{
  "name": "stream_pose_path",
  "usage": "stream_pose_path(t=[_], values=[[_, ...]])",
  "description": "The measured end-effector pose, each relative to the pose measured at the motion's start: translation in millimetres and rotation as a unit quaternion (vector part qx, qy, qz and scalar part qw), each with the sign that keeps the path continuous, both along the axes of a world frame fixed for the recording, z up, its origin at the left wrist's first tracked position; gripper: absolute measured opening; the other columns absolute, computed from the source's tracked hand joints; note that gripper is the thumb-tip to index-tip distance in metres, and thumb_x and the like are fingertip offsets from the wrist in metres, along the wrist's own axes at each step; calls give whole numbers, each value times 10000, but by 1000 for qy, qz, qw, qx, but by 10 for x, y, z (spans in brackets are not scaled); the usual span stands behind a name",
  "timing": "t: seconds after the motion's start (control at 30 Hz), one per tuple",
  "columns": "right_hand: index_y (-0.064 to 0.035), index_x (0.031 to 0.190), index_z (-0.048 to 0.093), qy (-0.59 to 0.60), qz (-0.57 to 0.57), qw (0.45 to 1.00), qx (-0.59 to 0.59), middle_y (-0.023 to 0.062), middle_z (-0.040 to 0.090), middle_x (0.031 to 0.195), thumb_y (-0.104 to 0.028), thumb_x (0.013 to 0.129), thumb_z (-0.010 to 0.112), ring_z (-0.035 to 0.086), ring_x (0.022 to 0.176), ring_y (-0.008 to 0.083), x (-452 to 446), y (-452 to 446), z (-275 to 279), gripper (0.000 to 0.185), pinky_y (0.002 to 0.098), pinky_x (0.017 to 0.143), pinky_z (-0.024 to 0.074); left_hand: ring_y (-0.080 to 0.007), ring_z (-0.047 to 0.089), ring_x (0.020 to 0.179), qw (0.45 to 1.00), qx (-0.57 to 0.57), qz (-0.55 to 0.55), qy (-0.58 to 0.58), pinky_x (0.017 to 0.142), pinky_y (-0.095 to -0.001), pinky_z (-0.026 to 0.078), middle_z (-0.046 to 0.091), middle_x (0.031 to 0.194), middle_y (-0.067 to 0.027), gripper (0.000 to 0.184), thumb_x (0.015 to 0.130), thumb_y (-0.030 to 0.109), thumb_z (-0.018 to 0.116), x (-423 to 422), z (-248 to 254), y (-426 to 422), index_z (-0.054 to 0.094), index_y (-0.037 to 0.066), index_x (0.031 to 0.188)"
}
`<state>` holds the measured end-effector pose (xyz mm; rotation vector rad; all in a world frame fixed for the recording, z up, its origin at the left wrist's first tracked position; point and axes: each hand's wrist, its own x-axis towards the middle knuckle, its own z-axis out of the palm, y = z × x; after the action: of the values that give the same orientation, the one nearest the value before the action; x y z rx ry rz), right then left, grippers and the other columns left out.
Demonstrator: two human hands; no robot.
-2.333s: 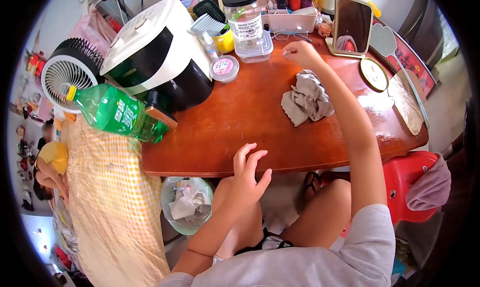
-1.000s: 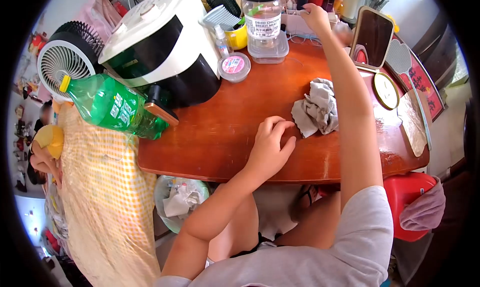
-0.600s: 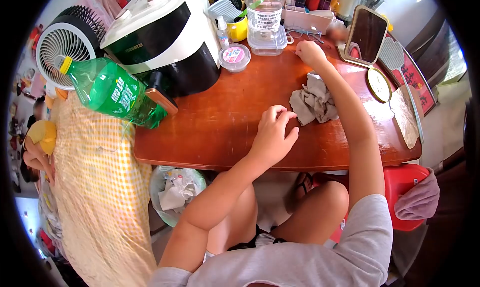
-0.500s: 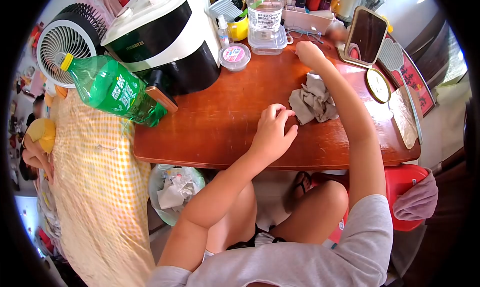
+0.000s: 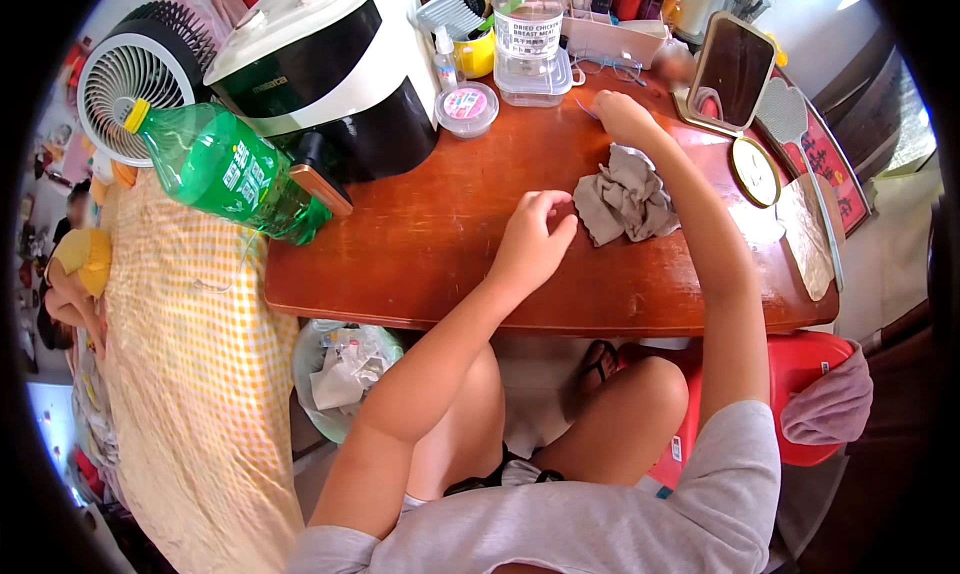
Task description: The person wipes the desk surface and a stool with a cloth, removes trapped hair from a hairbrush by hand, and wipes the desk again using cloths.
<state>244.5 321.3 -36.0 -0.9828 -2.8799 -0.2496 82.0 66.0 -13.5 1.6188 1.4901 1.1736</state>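
The right hand (image 5: 622, 119) is back down over the rear part of the table (image 5: 420, 249); 1 second ago it reaches up to the pink organizer (image 5: 615, 36) at the back edge, and 0.5 seconds ago its fingers show nothing between them. Now a thin bluish strip (image 5: 586, 108) sticks out at its fingertips, apparently pinched there, so the work seems to centre on this small piece, although its nature is too small to make out. The strip lies right of the table's middle, toward the back edge, in front of the eyeglasses (image 5: 622, 71) and near the clear container (image 5: 530, 86); I cannot tell whether it touches the tabletop. Its long axis runs slantwise: the free end points toward the table's back left corner, and the other end disappears behind the fingers, toward the right end of the table. The left hand (image 5: 535, 239) hovers over the front half of the table, loosely curled with the thumb apart from the fingers, and no object shows in it. Its fingertips are just beside the gray cloth (image 5: 627, 199); whether they touch it is unclear. The cloth sits crumpled right of the middle, between the front and back edges, with no clear long axis, its ragged left side facing the left hand.
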Motion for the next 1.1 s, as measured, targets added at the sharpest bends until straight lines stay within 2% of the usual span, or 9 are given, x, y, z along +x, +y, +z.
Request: stream_pose_path(t=[0.13,0.2,0.23,0.33,0.43,0.57,0.7,0.93,1.1], values=[[-12,893,627,178,-70,979,-76,170,639,947,-103,785,593,612,862,330,121,-363,395,146,405,785,495,-163,588,932,992,-34,40,-114,822,-282,479,603,1051,-107,285,856,110,602,-39,-19,113,566,-18,1108],[2,931,612,269,-97,936,-206,172,618,1008,-76,757,616,598,900,324,161,-334,452,190,387,807,485,-159,586,929,989,-38,54,-130,823,-280,478,599,1046,-104,283,855,103,602,-20,-34,143,567,-16,1110],[-17,1045,609,283,-27,933,-219,176,604,1051,-70,749,623,577,951,331,182,-257,415,301,385,838,464,-163,590,926,990,-34,53,-124,820,-284,480,605,1048,-109,287,854,101,601,-4,-35,149,564,-18,1113],[-71,1138,603,213,68,960,-168,168,607,1059,-69,745,630,556,999,324,101,-119,427,395,387,868,444,-187,587,947,997,-20,36,-65,843,-302,474,595,1062,-120,285,851,94,597,23,-117,146,563,-17,1112],[-127,1177,606,145,57,955,-251,152,611,1063,-71,743,634,548,1018,321,-12,33,504,439,391,894,435,-217,576,985,1000,8,22,-13,872,-319,462,576,1082,-131,286,845,86,593,16,-164,123,561,-15,1110],[-125,1166,612,48,47,977,-202,134,617,1042,-51,720,636,551,1011,328,-30,114,467,453,383,888,445,-234,564,1012,1000,7,3,-28,894,-328,452,560,1094,-135,287,840,81,590,-4,-164,118,560,-13,1109],[-125,1167,614,148,79,968,-186,138,616,1072,-36,724,624,561,1004,310,-6,-20,403,452,377,893,447,-241,563,1011,1000,15,3,-8,901,-334,448,557,1092,-136,284,837,80,589,14,-173,117,561,-12,1104],[-100,1139,631,83,111,977,-160,146,633,1049,-23,722,610,591,961,311,-3,77,387,425,369,847,475,-264,562,1004,1000,13,5,-27,897,-348,450,553,1074,-148,268,827,75,589,9,-140,108,562,-17,1078],[-66,1042,667,199,18,945,-260,138,667,933,-82,722,647,626,860,296,67,47,403,321,355,800,488,-247,559,1010,1000,6,5,-20,901,-338,447,554,1089,-137,269,836,71,581,1,-157,115,567,-6,1093]])
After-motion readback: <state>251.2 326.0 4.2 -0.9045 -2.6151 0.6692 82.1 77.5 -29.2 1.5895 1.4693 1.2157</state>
